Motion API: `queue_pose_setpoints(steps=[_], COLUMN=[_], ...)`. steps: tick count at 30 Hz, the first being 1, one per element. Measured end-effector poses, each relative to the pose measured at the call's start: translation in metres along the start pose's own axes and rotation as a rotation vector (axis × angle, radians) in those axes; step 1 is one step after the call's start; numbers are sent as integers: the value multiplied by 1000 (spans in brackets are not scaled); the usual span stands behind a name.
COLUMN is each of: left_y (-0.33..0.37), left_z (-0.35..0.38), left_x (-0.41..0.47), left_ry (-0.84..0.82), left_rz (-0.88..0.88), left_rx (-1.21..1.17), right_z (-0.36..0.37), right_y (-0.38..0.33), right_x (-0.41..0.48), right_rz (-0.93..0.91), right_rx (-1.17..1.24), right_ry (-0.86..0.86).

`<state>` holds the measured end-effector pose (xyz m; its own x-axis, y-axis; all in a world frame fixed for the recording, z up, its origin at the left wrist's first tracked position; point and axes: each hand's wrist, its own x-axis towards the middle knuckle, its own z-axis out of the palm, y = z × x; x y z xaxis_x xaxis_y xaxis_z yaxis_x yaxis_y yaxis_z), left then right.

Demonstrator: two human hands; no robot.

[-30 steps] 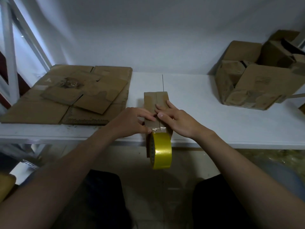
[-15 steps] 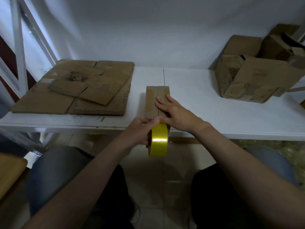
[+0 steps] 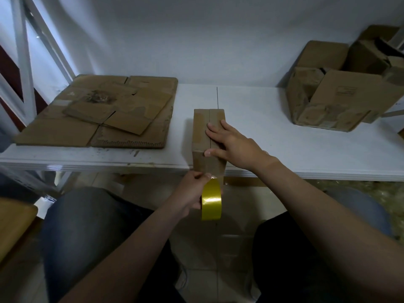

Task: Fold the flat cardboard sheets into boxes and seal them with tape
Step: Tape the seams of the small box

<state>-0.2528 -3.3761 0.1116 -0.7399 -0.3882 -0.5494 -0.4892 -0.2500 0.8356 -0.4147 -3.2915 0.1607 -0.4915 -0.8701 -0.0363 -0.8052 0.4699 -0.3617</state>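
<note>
Left hand [image 3: 192, 190] dropped to grip yellow tape roll [image 3: 211, 203] below small brown cardboard box [image 3: 201, 127]; right hand [image 3: 235, 144] flat atop box. Cut next?

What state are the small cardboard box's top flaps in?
Shut. The small brown cardboard box has both flaps flat, meeting at a centre seam, right hand pressing them.

White table [image 3: 262, 136] with a box [image 3: 201, 130] under the fingers [image 3: 215, 129] of the right hand [image 3: 236, 146], at the near edge — sheets [image 3: 98, 114] well left of them, box pile [image 3: 341, 99] well right.
</note>
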Motion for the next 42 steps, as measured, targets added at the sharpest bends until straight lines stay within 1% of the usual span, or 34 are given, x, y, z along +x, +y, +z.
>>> queue_pose_setpoints(steps=[4, 8, 15, 22, 27, 30, 32, 33, 34, 35, 36, 37, 38, 39, 40, 42], left_y=[4, 6, 4, 8, 6, 7, 7, 7, 6, 6, 5, 4, 4, 3, 3, 4], left_z=[2, 0, -10, -10, -10, -8, -6, -6, -5, -5, -4, -4, -4, -3, -3, -3], left_x=[5, 7, 15, 16, 15, 15, 15, 14, 15, 15, 15, 15, 15, 16, 16, 17], left_ry=[-36, -32, 76, 61, 79, 74, 74, 75, 78, 78, 78, 82, 88, 96, 103, 118], left_rz=[-17, -18, 6, -12, 20, 18, 15, 14, 14, 13, 14, 14, 13, 11, 8, 5], left_rx=[-46, -66, -23, -114, -139, -153, -156, -157, -156, -157, -156, -156, -157, -158, -156, -151], right_z=[8, 14, 21, 24, 13, 1, -5, -6, -7, -7, -7, -7, -5, -2, 1, 9], right_y=[-3, -1, 6, 10, 9, 18, 32, 43, 55, 70, 83, 94, 101, 106, 108, 109], right_x=[-4, -1, -1, 1, 3, -2, -11, -16, -20, -23, -26, -28, -30, -33, -35, -36], right_rz=[-22, -28, -58, -71, -80, -70, -25, 10, 72, 172, 300, 433, 544, 618, 659, 684], right_rx=[-102, -38, -25, -40, -59, 40, 74, 52, 5, -44, -75, -90, -102, -115, -132, -166], right_ry=[82, 110, 142, 163, 109, 183, 314, 391, 445, 453, 413, 333, 238, 160, 109, 78])
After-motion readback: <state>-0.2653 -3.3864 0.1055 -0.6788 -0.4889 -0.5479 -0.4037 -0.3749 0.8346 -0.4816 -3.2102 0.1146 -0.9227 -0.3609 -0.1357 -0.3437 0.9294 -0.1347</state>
